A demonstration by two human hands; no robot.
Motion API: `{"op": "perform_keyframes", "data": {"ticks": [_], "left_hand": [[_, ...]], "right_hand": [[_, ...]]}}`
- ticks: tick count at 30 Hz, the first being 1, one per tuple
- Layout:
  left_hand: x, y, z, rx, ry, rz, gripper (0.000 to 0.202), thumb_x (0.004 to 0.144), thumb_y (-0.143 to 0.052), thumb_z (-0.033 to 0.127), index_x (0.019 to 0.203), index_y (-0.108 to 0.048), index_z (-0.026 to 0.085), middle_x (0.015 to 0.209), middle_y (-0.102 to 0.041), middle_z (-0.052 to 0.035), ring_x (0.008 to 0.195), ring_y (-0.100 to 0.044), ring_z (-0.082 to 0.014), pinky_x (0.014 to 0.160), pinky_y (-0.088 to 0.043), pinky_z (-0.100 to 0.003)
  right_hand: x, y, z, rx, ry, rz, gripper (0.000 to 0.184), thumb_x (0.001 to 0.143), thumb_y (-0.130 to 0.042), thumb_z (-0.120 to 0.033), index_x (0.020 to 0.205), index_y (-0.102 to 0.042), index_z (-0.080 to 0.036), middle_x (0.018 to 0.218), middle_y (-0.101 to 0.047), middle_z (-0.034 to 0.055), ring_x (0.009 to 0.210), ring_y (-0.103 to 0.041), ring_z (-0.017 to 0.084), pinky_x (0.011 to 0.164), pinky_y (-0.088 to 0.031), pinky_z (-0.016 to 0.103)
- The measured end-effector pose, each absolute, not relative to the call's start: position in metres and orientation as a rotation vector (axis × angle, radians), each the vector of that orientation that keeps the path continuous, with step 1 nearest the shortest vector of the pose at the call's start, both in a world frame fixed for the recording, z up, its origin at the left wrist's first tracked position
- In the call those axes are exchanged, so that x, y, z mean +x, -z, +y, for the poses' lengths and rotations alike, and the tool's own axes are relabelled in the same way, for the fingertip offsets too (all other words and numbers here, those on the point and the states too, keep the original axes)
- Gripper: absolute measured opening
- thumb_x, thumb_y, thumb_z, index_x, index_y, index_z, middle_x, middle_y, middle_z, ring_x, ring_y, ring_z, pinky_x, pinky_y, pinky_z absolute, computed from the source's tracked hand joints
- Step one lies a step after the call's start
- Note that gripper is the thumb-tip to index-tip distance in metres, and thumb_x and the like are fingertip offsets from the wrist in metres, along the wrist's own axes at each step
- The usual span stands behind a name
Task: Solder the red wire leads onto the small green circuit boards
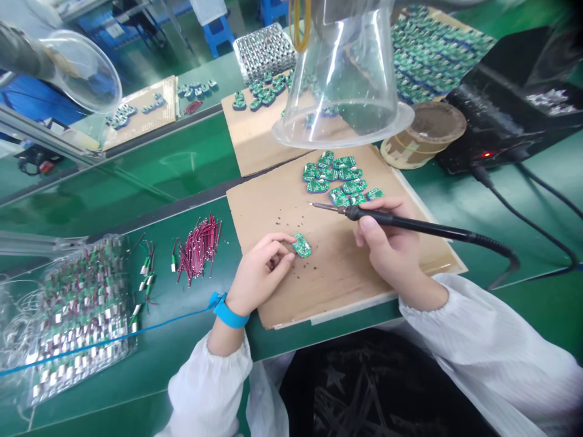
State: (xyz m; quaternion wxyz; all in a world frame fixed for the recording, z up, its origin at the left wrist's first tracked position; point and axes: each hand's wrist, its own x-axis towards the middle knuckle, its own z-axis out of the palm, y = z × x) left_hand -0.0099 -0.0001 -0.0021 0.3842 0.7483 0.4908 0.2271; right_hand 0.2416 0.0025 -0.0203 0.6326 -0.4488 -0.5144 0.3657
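The lone circuit board [301, 245] lies on the cardboard sheet [337, 285], its long axis running roughly from 11 to 5 o'clock; which end is its front, I can't tell. From 8 o'clock, the left hand [260, 270] has its index fingertip at the board's edge, fingers loosely curled; whether the thumb pinches is hard to make out. At 3 o'clock, the right hand [390, 243] grips the soldering iron [387, 220], its tip apart from the board, just past 12. The step looks like steadying before soldering; next calls for bringing tip to pad without shifting the board. Farther out, clustered boards [328, 173] sit at 1 o'clock, red wires [200, 249] at 9.
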Motion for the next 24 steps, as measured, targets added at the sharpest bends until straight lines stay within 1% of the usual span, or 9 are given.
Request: {"op": "perform_keyframes", "data": {"ticks": [3, 5, 10, 12, 16, 20, 24], "left_hand": [[-0.0101, 0.0028, 0.0002, 1.916, -0.584, 1.247, 0.016, 0.099, -0.059, 0.022, 0.084, -0.061, 0.017, 0.129, -0.065, -0.0025, 0.06, -0.048, -0.0045, 0.058, -0.044, -0.024], [-0.0109, 0.0031, 0.0006, 1.927, -0.583, 1.236, 0.016, 0.099, -0.06, 0.022, 0.084, -0.062, 0.017, 0.13, -0.065, -0.002, 0.061, -0.051, -0.0045, 0.059, -0.045, -0.023], [-0.0146, 0.0029, 0.0015, 1.964, -0.57, 1.159, 0.013, 0.098, -0.063, 0.02, 0.086, -0.066, 0.018, 0.129, -0.067, -0.0014, 0.066, -0.055, -0.0055, 0.061, -0.047, -0.023], [-0.016, 0.003, 0.0015, 1.95, -0.565, 1.138, 0.013, 0.098, -0.064, 0.021, 0.085, -0.067, 0.018, 0.129, -0.067, -0.0016, 0.066, -0.055, -0.0055, 0.061, -0.047, -0.023], [-0.0176, 0.0032, 0.0013, 1.909, -0.562, 1.123, 0.014, 0.098, -0.064, 0.021, 0.084, -0.067, 0.017, 0.13, -0.067, -0.0025, 0.063, -0.054, -0.005, 0.06, -0.047, -0.023], [-0.0178, 0.0026, 0.0015, 1.933, -0.556, 1.108, 0.013, 0.097, -0.063, 0.019, 0.084, -0.066, 0.017, 0.13, -0.067, -0.0022, 0.063, -0.052, -0.0047, 0.062, -0.048, -0.023], [-0.0176, 0.0016, 0.0012, 1.923, -0.559, 1.105, 0.013, 0.098, -0.062, 0.02, 0.085, -0.065, 0.018, 0.13, -0.066, -0.0026, 0.063, -0.051, -0.0047, 0.064, -0.048, -0.023]], "right_hand": [[0.2429, 0.0212, 0.002, -1.033, -0.822, -1.22, 0.017, 0.095, -0.069, -0.03, 0.11, -0.06, -0.028, 0.085, -0.061, 0.0015, 0.056, -0.055, 0.013, 0.052, -0.044, 0.032], [0.2433, 0.022, 0.0022, -1.03, -0.823, -1.231, 0.019, 0.095, -0.069, -0.03, 0.111, -0.06, -0.028, 0.086, -0.061, 0.0014, 0.056, -0.055, 0.013, 0.051, -0.044, 0.032], [0.2424, 0.0235, 0.0032, -0.994, -0.754, -1.148, 0.012, 0.096, -0.068, -0.034, 0.106, -0.063, -0.029, 0.068, -0.055, -0.0028, 0.047, -0.049, 0.013, 0.043, -0.039, 0.031], [0.242, 0.0233, 0.0036, -0.976, -0.735, -1.107, 0.009, 0.096, -0.068, -0.035, 0.103, -0.064, -0.03, 0.063, -0.052, -0.0032, 0.045, -0.047, 0.013, 0.04, -0.036, 0.031], [0.2421, 0.0192, 0.0055, -0.922, -0.811, -1.031, 0.007, 0.093, -0.071, -0.034, 0.094, -0.066, -0.029, 0.059, -0.048, -0.0031, 0.044, -0.043, 0.013, 0.038, -0.034, 0.03], [0.2427, 0.0143, 0.0071, -0.85, -0.961, -0.932, 0.011, 0.091, -0.072, -0.032, 0.083, -0.066, -0.026, 0.058, -0.044, -0.0045, 0.043, -0.036, 0.011, 0.036, -0.032, 0.027], [0.2447, 0.0164, 0.0036, -0.858, -1.024, -0.982, 0.014, 0.091, -0.07, -0.033, 0.081, -0.065, -0.024, 0.059, -0.051, -0.0037, 0.043, -0.042, 0.011, 0.035, -0.032, 0.026]]}}
